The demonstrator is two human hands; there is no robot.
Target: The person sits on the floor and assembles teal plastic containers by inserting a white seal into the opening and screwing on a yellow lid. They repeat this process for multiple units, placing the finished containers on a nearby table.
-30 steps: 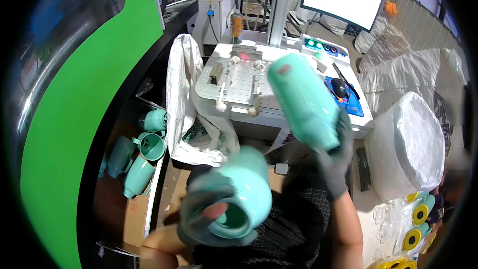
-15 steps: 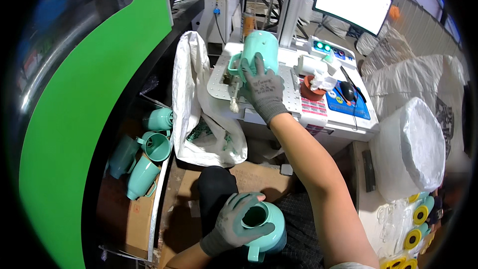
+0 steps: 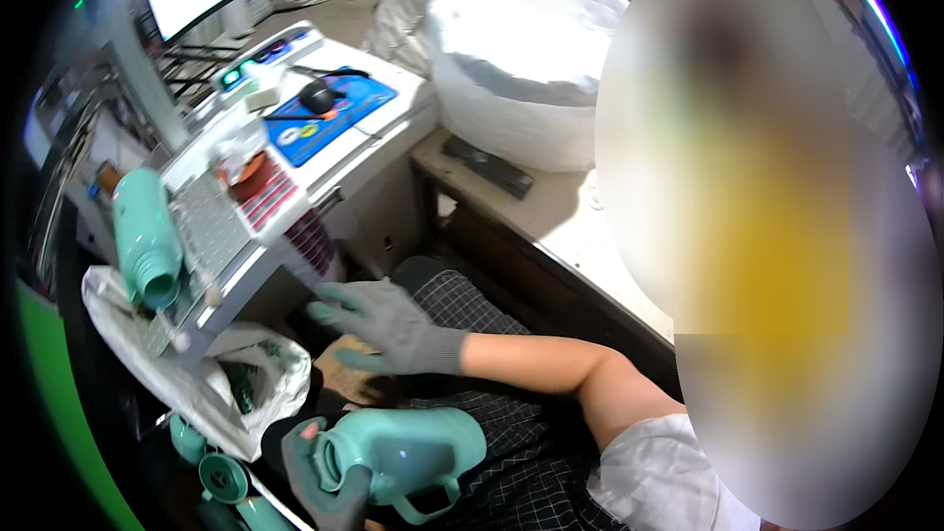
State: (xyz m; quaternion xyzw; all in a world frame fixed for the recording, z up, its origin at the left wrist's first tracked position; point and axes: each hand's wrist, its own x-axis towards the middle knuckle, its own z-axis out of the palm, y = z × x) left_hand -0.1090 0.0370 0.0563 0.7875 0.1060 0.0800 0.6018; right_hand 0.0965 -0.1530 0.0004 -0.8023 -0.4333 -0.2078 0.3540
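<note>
My left hand (image 3: 313, 477), in a grey and green glove, is closed around the neck of a teal jug (image 3: 418, 447) above my lap. The jug's open mouth points left in the picture, and its handle shows at the lower side. My right hand (image 3: 379, 324), gloved alike, is just above the jug with fingers stretched apart and nothing in them. A second teal jug (image 3: 143, 226) lies on the perforated metal plate (image 3: 211, 226) of the white bench at left, mouth toward me, touched by neither hand.
A white sack (image 3: 182, 374) with green scraps hangs below the bench. More teal jugs (image 3: 224, 477) lie at lower left. The bench carries a mouse (image 3: 317, 96), a blue mat (image 3: 339, 133) and a reddish-brown pot (image 3: 251, 177). A large white bag (image 3: 521, 98) stands beyond; a blurred person is at right.
The view has swung right. My right hand has let go of the jug on the plate and come back over my lap. My left hand still grips its jug.
</note>
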